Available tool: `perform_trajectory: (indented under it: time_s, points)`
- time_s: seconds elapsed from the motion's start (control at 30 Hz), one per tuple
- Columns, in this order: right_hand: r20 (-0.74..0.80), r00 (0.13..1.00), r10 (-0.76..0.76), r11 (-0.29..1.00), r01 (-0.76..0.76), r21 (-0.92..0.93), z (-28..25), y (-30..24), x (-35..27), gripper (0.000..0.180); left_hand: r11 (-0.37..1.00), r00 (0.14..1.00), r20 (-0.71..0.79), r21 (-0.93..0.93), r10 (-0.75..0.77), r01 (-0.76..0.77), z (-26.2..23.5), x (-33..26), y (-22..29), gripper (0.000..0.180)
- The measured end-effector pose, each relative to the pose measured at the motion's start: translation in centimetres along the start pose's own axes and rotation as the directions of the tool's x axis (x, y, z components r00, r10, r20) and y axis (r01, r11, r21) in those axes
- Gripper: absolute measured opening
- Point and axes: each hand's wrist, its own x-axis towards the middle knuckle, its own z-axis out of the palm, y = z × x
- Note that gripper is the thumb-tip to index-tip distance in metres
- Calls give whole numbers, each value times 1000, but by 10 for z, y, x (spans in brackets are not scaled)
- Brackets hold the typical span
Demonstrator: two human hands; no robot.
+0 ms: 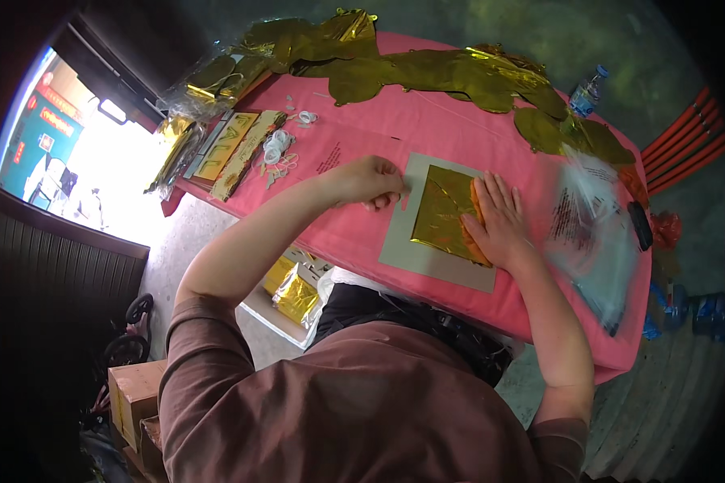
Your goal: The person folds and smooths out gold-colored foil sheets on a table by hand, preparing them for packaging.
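A folded gold foil piece (441, 211) lies on a grey card sheet (427, 262) on the pink tablecloth (395, 129). My right hand (498, 220) lies flat on the foil's right side, fingers spread, with something orange showing under it. My left hand (370, 182) is curled at the card's left edge, fingertips pinched near the foil's corner; whether it grips anything I cannot tell.
Crumpled gold foil balloons (459, 74) spread along the table's far side. A clear plastic bag (592, 233) lies right of the card. Flat gold packets (232, 145) and white ribbon bits (278, 149) sit at the left. A water bottle (588, 90) stands far right. Cardboard boxes (133, 394) stand on the floor.
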Motion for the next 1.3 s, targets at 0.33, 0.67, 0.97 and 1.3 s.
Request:
perform_trajectory:
  time_s: [0.33, 0.67, 0.97, 1.3]
  points:
    - [-4, 1000, -2, 1000, 2, 2, 1, 1, 0, 70, 608, 909, -149, 783, 389, -133, -7, 19, -6, 38]
    - [-10, 1000, -14, 1000, 14, 15, 1, 1, 0, 70, 886, 970, -216, 464, 109, 4, -7, 61, 8, 36]
    - [-1, 1000, -8, 1000, 8, -2, 2, 2, 0, 70, 988, 983, -173, 149, 66, -40, -14, 71, 4, 15]
    - [2, 1000, -19, 1000, 19, -2, 1, -1, 1, 69, 924, 854, -375, 272, 360, -270, -2, 66, -6, 32]
